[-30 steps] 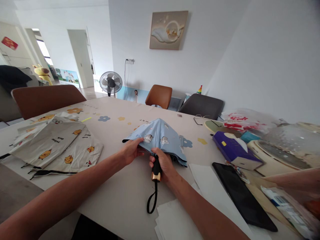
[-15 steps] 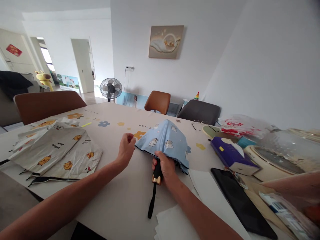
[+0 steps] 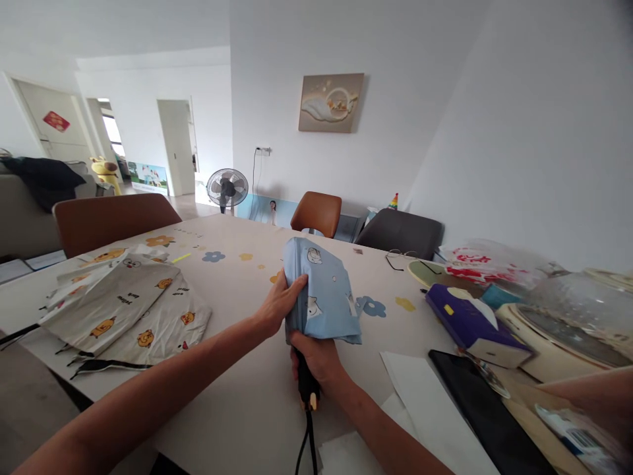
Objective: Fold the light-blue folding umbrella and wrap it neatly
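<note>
A folding umbrella (image 3: 326,284) with light blue, animal-printed cloth is held up over the table, its cloth gathered in loose folds. My right hand (image 3: 316,359) is closed around the black handle (image 3: 307,382) just below the cloth. A gold-coloured part and a black wrist strap hang beneath it. On the cloth's left side my left hand (image 3: 281,300) grips the folds, thumb in front and the other fingers partly hidden. A second umbrella (image 3: 128,300), white with orange cartoon figures, lies loosely folded on the table to the left.
On the table's right side are a purple tissue box (image 3: 472,323), a black tablet-like slab (image 3: 489,409), white paper sheets (image 3: 425,396), eyeglasses (image 3: 395,258) and a plastic bag (image 3: 489,260). Another person's arm (image 3: 588,382) reaches in there. Chairs (image 3: 316,212) stand behind the table.
My left hand has moved right and taken hold of the blue cloth. The umbrella has turned and its cloth is drawn in narrower. The view has tilted slightly upward.
</note>
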Action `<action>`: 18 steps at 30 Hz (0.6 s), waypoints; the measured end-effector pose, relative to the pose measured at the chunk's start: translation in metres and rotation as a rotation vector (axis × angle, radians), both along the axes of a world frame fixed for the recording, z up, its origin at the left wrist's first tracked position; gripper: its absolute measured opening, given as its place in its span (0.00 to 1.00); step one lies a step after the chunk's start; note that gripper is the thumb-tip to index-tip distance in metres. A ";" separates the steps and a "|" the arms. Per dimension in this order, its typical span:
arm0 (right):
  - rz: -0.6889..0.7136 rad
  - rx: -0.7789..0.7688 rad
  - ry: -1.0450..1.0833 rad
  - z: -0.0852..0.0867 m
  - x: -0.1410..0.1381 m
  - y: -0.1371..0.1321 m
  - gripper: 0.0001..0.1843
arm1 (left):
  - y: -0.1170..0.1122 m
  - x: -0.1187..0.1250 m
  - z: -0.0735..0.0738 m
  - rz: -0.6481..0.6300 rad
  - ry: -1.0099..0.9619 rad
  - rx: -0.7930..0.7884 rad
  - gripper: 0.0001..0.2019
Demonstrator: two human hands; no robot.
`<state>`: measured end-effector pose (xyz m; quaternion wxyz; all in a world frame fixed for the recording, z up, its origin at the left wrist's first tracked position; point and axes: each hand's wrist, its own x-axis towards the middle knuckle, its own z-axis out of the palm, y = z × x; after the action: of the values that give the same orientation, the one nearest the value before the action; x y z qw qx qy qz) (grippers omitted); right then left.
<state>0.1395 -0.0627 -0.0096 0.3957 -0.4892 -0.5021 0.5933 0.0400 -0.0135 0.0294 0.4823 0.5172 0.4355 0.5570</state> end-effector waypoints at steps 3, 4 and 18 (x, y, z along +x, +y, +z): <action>0.049 -0.038 0.007 0.003 0.000 -0.003 0.14 | 0.016 -0.003 0.014 0.035 -0.091 -0.035 0.21; 0.061 -0.052 0.014 0.005 0.000 -0.005 0.13 | 0.023 -0.004 0.019 0.045 -0.121 -0.058 0.21; -0.001 -0.109 -0.006 0.002 -0.008 -0.010 0.15 | 0.030 -0.018 -0.004 0.446 0.298 0.235 0.21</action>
<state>0.1314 -0.0727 -0.0077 0.3673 -0.5120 -0.4700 0.6181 0.0216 0.0166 0.0251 0.2154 0.5370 0.5370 0.6139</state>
